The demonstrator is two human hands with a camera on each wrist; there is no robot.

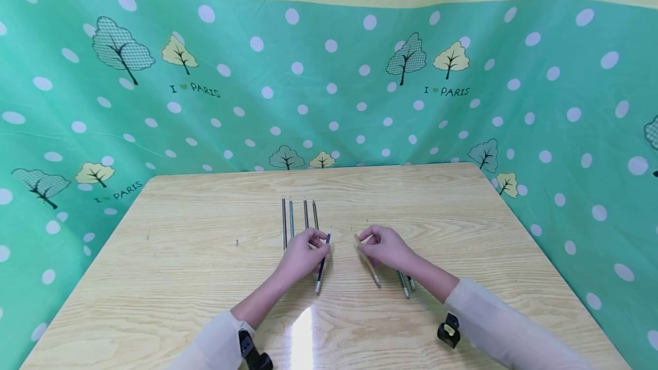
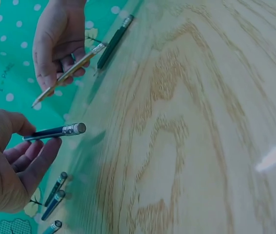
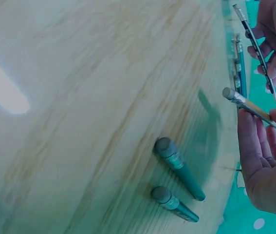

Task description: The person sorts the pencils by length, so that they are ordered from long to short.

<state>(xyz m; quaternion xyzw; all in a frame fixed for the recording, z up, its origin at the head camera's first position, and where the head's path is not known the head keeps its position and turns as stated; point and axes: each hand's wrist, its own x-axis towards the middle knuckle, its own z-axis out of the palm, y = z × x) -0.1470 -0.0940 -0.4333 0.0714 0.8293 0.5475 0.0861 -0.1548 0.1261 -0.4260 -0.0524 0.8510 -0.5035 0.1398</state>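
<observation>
My left hand (image 1: 304, 253) pinches a dark blue pencil (image 1: 322, 267) between thumb and fingers, its eraser end pointing toward me. Opposite it, my right hand (image 1: 388, 247) pinches a yellow pencil (image 1: 369, 261), also with the eraser end nearer me. Both pencils look raised off the table in the wrist views. Left of and beyond the left hand lies a row of several pencils, among them a teal pencil (image 1: 291, 216) and a dark pencil (image 1: 284, 221); the hand hides part of the row. Under the right forearm, a green pencil (image 3: 184, 173) and a dark-looking pencil (image 3: 176, 204) lie side by side.
The light wood table (image 1: 169, 278) carries all of this. Two small dark marks or bits, one a speck (image 1: 237, 242), show on its left part. A green polka-dot cloth (image 1: 329, 84) hangs behind and at the sides. Light glares off the table's near middle.
</observation>
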